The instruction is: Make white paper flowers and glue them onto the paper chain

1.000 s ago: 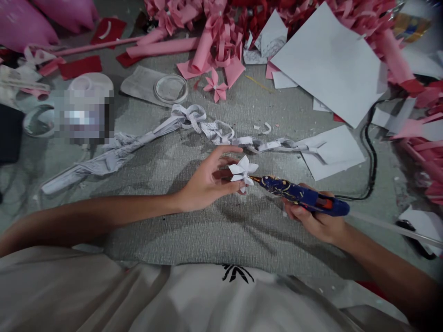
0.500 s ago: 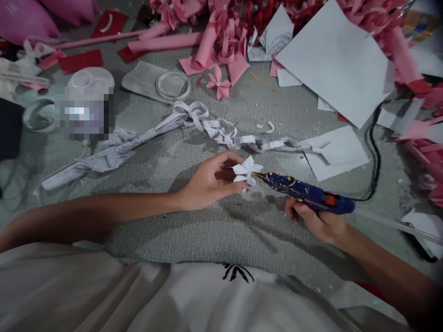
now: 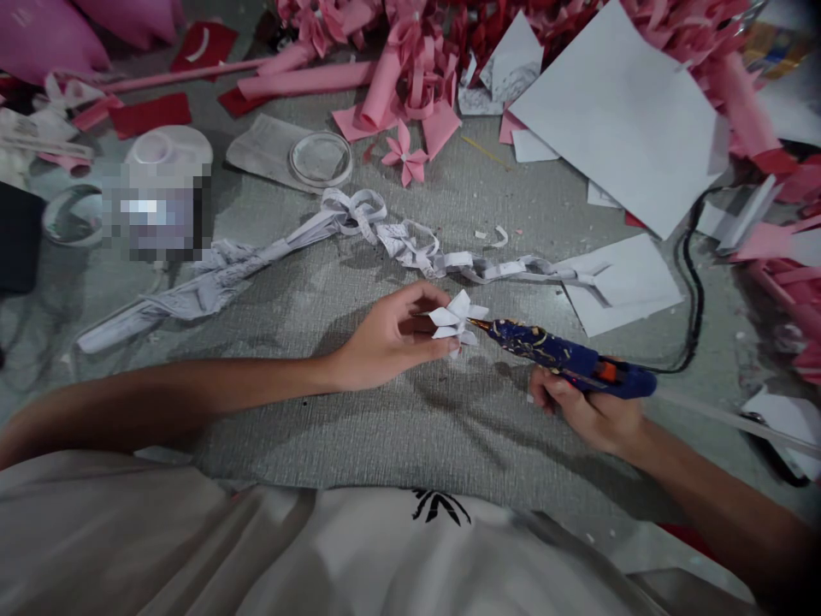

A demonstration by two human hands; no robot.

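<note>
Between the thumb and fingers of my left hand is a white folded paper flower with pointed petals. My right hand is wrapped round the handle of a dark blue glue gun with gold speckles. Its brass nozzle points left and reaches the middle of the flower; whether it touches the paper I cannot tell. A clear glue stick runs out of the gun's back end. Just beyond my hands lies a chain of white paper loops.
Pink paper pieces are heaped along the far side, with a pink paper flower in front. A large white sheet lies at the back right. The gun's black cord curves at the right. A tape roll rests on paper.
Both hands stay almost in place. The white flower looks slightly turned in my left hand, and the glue gun's tip remains at its middle.
</note>
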